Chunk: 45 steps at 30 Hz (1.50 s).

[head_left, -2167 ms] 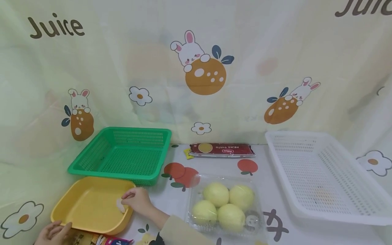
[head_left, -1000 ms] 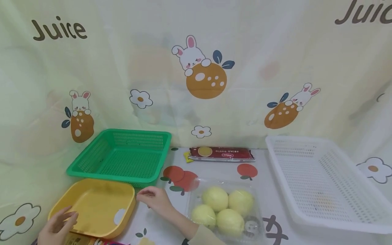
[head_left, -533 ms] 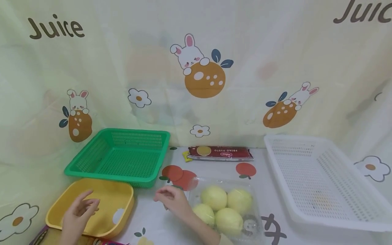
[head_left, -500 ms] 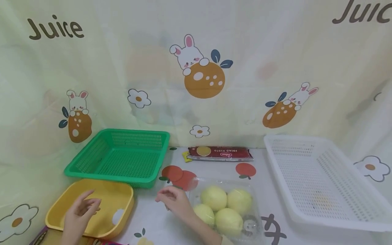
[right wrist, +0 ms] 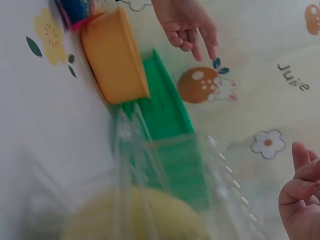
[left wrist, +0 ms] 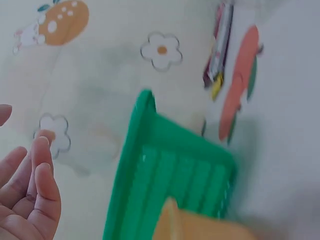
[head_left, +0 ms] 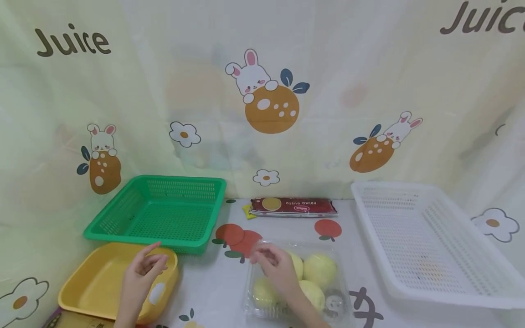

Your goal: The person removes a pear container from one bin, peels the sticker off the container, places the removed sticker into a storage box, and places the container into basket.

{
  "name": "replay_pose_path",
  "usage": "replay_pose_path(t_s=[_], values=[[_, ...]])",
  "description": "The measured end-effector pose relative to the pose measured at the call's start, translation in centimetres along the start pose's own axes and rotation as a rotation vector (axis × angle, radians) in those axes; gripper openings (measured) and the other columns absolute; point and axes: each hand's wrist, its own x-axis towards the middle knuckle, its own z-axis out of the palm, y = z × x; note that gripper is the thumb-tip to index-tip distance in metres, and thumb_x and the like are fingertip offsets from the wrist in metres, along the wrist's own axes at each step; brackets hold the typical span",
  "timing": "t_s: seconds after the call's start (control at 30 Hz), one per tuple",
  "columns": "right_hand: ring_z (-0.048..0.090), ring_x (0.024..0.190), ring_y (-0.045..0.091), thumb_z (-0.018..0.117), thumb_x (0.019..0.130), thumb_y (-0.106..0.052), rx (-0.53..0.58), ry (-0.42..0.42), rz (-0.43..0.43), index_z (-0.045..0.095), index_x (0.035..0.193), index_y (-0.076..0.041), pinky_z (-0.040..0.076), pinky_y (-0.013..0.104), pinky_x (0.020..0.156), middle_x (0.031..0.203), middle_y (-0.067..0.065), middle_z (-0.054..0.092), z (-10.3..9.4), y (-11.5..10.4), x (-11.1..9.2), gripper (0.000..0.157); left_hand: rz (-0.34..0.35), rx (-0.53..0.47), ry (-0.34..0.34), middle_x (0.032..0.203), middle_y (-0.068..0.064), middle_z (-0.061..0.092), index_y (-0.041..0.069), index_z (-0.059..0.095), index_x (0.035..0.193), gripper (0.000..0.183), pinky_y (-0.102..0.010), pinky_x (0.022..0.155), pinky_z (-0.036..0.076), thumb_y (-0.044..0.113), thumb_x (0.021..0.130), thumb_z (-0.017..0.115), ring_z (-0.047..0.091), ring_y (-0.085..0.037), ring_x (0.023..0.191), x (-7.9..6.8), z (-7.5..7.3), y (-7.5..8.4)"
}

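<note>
My left hand (head_left: 141,282) hovers over the right part of a yellow plastic basin (head_left: 88,284), fingers loosely bent and holding nothing. On the basin's inner right wall shows a white oval patch (head_left: 157,294). A clear plastic box (head_left: 343,303) of round pale yellow fruit (head_left: 321,270) sits on the table to the right. Above its left half is my right hand (head_left: 283,273), fingers relaxed with nothing between them, covering some of the fruit. The right wrist view has the fruit box blurred below and the right hand (right wrist: 302,200) at the right edge.
Behind the basin stands a green mesh basket (head_left: 172,223), and a white mesh basket (head_left: 434,237) is at the right. A dark red "Primo Gusto" packet (head_left: 295,206) lies at the back beside a small yellow packet (head_left: 249,211). Colourful packaging (right wrist: 79,11) lies beside the basin.
My right hand has let go of the white oval patch on the basin wall and moved right, over the fruit box. My left hand has moved from the basin's front rim rightward above it.
</note>
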Motion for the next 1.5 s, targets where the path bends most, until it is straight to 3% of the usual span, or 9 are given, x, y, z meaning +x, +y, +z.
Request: replay_pose_path(t_s=[0.17,0.27,0.37,0.63,0.87,1.03,1.23,1.33,1.5], values=[[0.046,0.055,0.010,0.058,0.088,-0.012,-0.002,0.115,0.037,0.059,0.100,0.003,0.036,0.018,0.048,0.081,0.009,0.062,-2.6,-0.5,-0.8,0.019,0.040,-0.065,-0.019,0.086,-0.003,0.066,-0.004,0.050,0.118,0.036,-0.021,0.064,0.048,-0.001,0.084,0.060,0.061,-0.013,0.070,0.2,2.6,1.4],[0.041,0.050,0.009,0.059,0.087,-0.010,-0.007,0.169,-0.015,0.060,0.096,0.003,0.034,0.018,0.045,0.077,0.009,0.061,-4.2,-0.4,-1.2,0.016,0.095,-0.114,-0.053,0.087,-0.007,0.065,-0.002,0.051,0.118,0.036,-0.021,0.066,0.047,-0.003,0.083,0.060,0.061,-0.014,0.071,0.3,4.0,1.4],[0.044,0.052,0.007,0.058,0.087,-0.009,-0.082,0.214,-0.043,0.061,0.094,0.002,0.037,0.019,0.046,0.075,0.006,0.061,-6.0,0.2,-1.7,0.013,0.104,-0.152,-0.094,0.087,-0.009,0.065,-0.001,0.051,0.118,0.037,-0.022,0.067,0.047,-0.001,0.082,0.061,0.061,-0.015,0.071,0.3,5.5,1.4],[0.036,0.045,0.006,0.055,0.089,-0.009,-0.145,0.274,-0.002,0.059,0.098,0.004,0.032,0.021,0.039,0.074,0.005,0.060,-10.9,1.5,-3.2,0.016,0.149,-0.116,-0.147,0.082,-0.015,0.065,-0.009,0.050,0.115,0.037,-0.022,0.064,0.047,-0.008,0.080,0.061,0.061,-0.013,0.070,0.8,8.7,2.4],[0.037,0.045,0.007,0.053,0.090,-0.011,-0.217,0.325,-0.006,0.057,0.098,0.006,0.030,0.030,0.036,0.074,0.007,0.060,-13.9,3.0,-4.7,0.019,0.099,-0.145,-0.236,0.094,-0.022,0.062,-0.002,0.046,0.124,0.045,-0.023,0.063,0.048,-0.007,0.081,0.060,0.058,-0.013,0.070,0.7,10.7,3.2],[0.048,0.056,0.009,0.053,0.091,-0.015,-0.289,0.359,0.074,0.056,0.102,0.003,0.041,0.027,0.046,0.079,0.008,0.060,-15.0,3.8,-5.8,0.022,0.036,-0.068,-0.240,0.093,-0.020,0.062,-0.005,0.046,0.122,0.045,-0.023,0.061,0.047,-0.009,0.079,0.061,0.056,-0.013,0.067,-0.4,12.0,3.4],[0.055,0.080,0.019,0.052,0.092,-0.021,-0.440,0.351,0.235,0.053,0.112,-0.001,0.044,0.028,0.067,0.089,0.010,0.058,-16.1,4.7,-7.1,0.028,-0.057,0.093,-0.265,0.086,-0.005,0.063,0.006,0.048,0.124,0.050,-0.020,0.054,0.041,0.006,0.078,0.068,0.052,-0.012,0.062,-1.2,13.3,0.4],[0.053,0.070,0.019,0.054,0.091,-0.020,-0.474,0.340,0.291,0.051,0.117,-0.003,0.043,0.027,0.062,0.086,0.008,0.056,-16.4,5.4,-7.5,0.032,-0.072,0.135,-0.312,0.083,-0.002,0.062,0.009,0.048,0.124,0.052,-0.020,0.053,0.039,0.012,0.076,0.071,0.051,-0.011,0.061,-1.4,13.8,-1.0],[0.047,0.051,0.016,0.057,0.088,-0.013,-0.415,0.356,0.306,0.049,0.118,-0.002,0.042,0.025,0.047,0.071,0.008,0.054,-16.3,6.6,-8.3,0.033,-0.098,0.164,-0.427,0.081,0.000,0.059,0.008,0.047,0.123,0.052,-0.021,0.056,0.040,0.019,0.078,0.070,0.051,-0.012,0.063,-2.0,14.2,-1.9]])
